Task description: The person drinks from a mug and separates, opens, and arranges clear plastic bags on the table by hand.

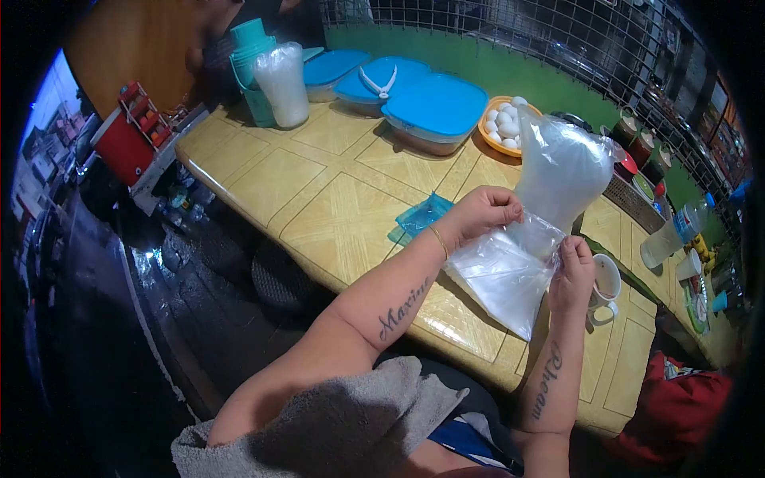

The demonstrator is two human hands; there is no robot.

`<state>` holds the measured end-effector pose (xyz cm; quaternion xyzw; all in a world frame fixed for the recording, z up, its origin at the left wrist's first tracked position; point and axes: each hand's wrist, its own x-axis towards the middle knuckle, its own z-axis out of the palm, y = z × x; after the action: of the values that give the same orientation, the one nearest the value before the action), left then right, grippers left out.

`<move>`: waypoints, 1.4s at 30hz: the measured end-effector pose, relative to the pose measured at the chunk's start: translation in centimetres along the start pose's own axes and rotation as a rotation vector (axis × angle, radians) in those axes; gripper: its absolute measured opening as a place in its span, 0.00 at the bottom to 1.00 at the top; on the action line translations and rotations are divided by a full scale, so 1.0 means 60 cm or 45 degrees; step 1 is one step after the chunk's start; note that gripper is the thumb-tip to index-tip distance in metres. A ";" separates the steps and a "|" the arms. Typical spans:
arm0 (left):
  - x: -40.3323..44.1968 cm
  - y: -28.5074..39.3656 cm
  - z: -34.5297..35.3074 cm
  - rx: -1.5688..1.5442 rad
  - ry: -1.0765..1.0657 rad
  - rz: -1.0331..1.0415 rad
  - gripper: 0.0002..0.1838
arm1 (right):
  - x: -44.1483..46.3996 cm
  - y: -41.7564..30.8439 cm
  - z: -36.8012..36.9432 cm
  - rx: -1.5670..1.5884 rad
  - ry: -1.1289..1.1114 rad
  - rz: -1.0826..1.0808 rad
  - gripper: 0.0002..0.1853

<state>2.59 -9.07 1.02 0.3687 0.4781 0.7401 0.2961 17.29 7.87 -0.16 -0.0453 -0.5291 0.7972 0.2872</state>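
Observation:
My left hand [488, 215] pinches the upper left corner of a clear plastic bag [506, 275]. The fingers of my right hand [572, 271] are closed on the bag's right corner. The bag hangs flat and creased between both hands, over the table's near edge. Just behind it stands a larger, filled-out clear plastic bag [562, 171]. Blue-green plastic [425, 215] lies on the table beside my left wrist. A white mug [604, 279] is right next to my right hand.
On the tiled table [343, 207] are blue-lidded containers [437, 103] with white tongs [378, 81], an orange bowl [512, 151] of eggs, a teal jug [253, 80], a wrapped stack of cups [284, 88] and a clear bottle [673, 235]. A wire grid [478, 20] stands behind.

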 end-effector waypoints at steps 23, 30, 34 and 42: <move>0.097 0.163 0.015 -0.989 -0.186 0.253 0.15 | 0.146 -0.167 0.034 0.924 -0.594 -0.057 0.20; 0.167 0.155 0.024 -0.993 -0.178 0.340 0.17 | 0.192 -0.177 0.020 1.139 -0.554 0.228 0.20; 0.144 0.111 0.016 -0.993 -0.064 0.192 0.18 | 0.131 -0.138 0.022 1.012 0.107 0.137 0.31; 0.130 0.056 0.008 -0.987 0.106 0.128 0.14 | 0.113 -0.035 0.000 1.193 0.212 0.055 0.35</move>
<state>-1.59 -3.87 6.29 0.2223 0.1559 0.8937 0.3572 12.49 11.88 3.27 0.0142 -0.0866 0.9495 0.3014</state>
